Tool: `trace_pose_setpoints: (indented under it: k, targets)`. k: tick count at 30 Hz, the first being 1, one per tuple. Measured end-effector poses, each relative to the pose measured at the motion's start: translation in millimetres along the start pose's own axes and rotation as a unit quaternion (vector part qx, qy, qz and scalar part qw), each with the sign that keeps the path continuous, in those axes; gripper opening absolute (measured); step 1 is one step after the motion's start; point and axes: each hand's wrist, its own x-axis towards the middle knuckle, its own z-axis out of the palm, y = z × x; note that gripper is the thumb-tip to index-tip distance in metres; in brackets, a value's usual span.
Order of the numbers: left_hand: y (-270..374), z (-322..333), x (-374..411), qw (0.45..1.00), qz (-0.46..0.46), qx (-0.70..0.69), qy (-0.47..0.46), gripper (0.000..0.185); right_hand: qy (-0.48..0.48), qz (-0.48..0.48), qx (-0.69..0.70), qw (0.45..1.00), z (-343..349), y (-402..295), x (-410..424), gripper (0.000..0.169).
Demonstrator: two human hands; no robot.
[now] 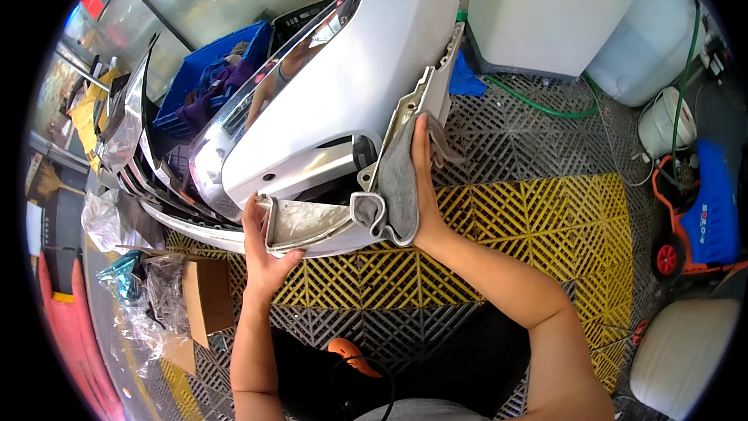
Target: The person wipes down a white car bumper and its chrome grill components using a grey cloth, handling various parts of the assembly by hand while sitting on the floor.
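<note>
A large white car body panel (pixel 350 76) stands tilted before me, its near flange (pixel 315 222) stained and dirty. My left hand (pixel 261 257) grips the flange's left end, fingers on the inner face and thumb on the outer edge. A folded grey cloth (pixel 398 181) lies along the panel's right edge. My right hand (pixel 429 204) holds that cloth against the edge, its fingers pointing away from me. Dark openings and bolt holes show beside the cloth. What lies under the cloth is hidden.
Car trim pieces (pixel 146 146) and a blue crate (pixel 219 70) of cloths crowd the left. A cardboard box (pixel 207 295) with plastic wrap stands near my left arm. Grey and yellow grating (pixel 526 222) covers the floor. At right are a green hose (pixel 543 108) and a blue-orange wheeled machine (pixel 704 204).
</note>
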Motion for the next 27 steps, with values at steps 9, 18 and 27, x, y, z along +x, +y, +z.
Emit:
trace_pose_setpoints:
  k: [9,18,27]
  targets:
    - [2.7,-1.9,-0.4,1.0,-0.009,0.021,0.001,0.142,0.016,0.266,0.339,0.902,-13.5,25.7,99.5,0.088]
    - [9.1,0.1,2.5,1.0,0.016,0.02,0.005,0.142,-0.122,-0.103,-0.103,0.982,0.6,-24.0,-59.3,0.082]
    - [13.6,4.4,-2.1,0.998,0.044,0.041,0.021,0.136,-0.013,0.274,0.547,0.791,-26.3,37.9,8.7,0.092]
